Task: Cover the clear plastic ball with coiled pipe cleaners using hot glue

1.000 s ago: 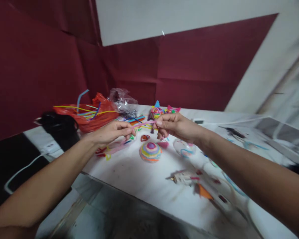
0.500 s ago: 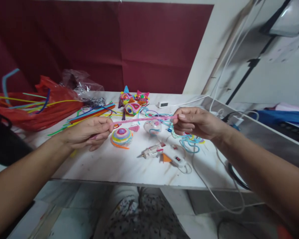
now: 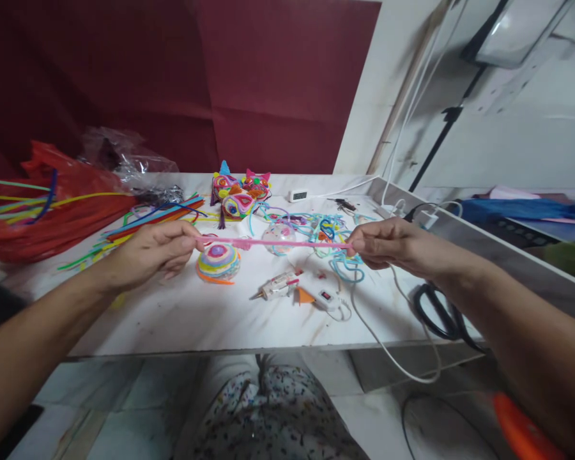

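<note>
A pink pipe cleaner (image 3: 287, 243) is stretched level between my two hands, above the table. My left hand (image 3: 170, 246) pinches one end, and the other end is held between the thumb and fingers of my right hand (image 3: 376, 243). Below and behind it lies a dome covered in coiled coloured pipe cleaners (image 3: 218, 260), with an orange strip along its lower edge. A clear ball with pink and blue bits (image 3: 278, 237) is partly covered by the pipe cleaner. Nearer to me rests a glue gun (image 3: 278, 285).
Decorated colourful figures (image 3: 239, 201) stand at the back beside a small white digital display (image 3: 298, 195). Loose pipe cleaners (image 3: 148, 220) and a red plastic bag (image 3: 76, 204) are at left. Scissors (image 3: 438, 312) lie at right, near a white cable (image 3: 383, 358).
The pipe cleaner is now straighter and more level, with my hands a little farther apart. The view has shifted right, so the scissors show more fully.
</note>
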Demonstrator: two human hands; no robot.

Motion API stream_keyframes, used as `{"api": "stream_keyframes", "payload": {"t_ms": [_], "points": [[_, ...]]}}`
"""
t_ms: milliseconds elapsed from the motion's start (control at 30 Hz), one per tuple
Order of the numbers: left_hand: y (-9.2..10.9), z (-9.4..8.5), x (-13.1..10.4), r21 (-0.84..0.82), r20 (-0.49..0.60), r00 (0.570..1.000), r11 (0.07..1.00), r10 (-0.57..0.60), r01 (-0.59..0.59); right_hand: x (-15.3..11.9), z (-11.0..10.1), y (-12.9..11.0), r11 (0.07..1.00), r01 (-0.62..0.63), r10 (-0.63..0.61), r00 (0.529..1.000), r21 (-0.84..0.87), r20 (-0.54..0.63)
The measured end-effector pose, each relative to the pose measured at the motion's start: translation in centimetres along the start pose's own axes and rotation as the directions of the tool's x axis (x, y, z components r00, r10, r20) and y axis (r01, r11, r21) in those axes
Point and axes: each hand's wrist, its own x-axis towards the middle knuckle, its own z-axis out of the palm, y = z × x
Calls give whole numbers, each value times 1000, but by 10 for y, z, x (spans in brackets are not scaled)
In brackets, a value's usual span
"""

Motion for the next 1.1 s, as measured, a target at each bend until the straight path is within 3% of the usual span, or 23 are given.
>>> {"api": "stream_keyframes", "payload": {"t_ms": [33, 100, 167, 267, 400, 567, 667, 800, 933, 1100], "points": [[-2, -1, 2, 192, -21, 997, 979, 71, -66, -2, 1, 0, 998, -29, 28, 999, -55, -25], [-7, -4, 5, 508, -40, 980, 849, 196, -149, -5, 4, -1, 989, -80, 71, 994, -125, -78], [-11, -5, 5, 647, -43, 968, 745, 248, -162, -7, 6, 0, 986, -74, 51, 988, -152, -148], [-16, -4, 3, 655, 5, 977, 737, 214, -165, -12, 4, 4, 981, -41, 6, 983, -189, -185], [-20, -2, -3, 640, 103, 977, 739, 189, -211, -21, 1, 7, 965, -95, 72, 992, -244, -100], [-21, -5, -5, 739, 10, 976, 656, 216, -153, -30, 1, 12, 954, -114, 148, 983, -278, 107], [-19, -8, -6, 764, -13, 969, 628, 248, -150, -31, 2, 19, 950, -138, 189, 968, -278, 164], [-18, -9, -9, 783, -27, 950, 598, 311, -174, -29, 8, 25, 933, -154, 158, 987, -326, -16], [-25, -8, -13, 793, -19, 944, 580, 330, -187, -26, 11, 28, 921, -166, 94, 972, -351, -214], [-35, -5, -18, 759, -18, 935, 614, 354, -218, -33, 8, 40, 891, -138, 44, 974, -432, -221]]}}
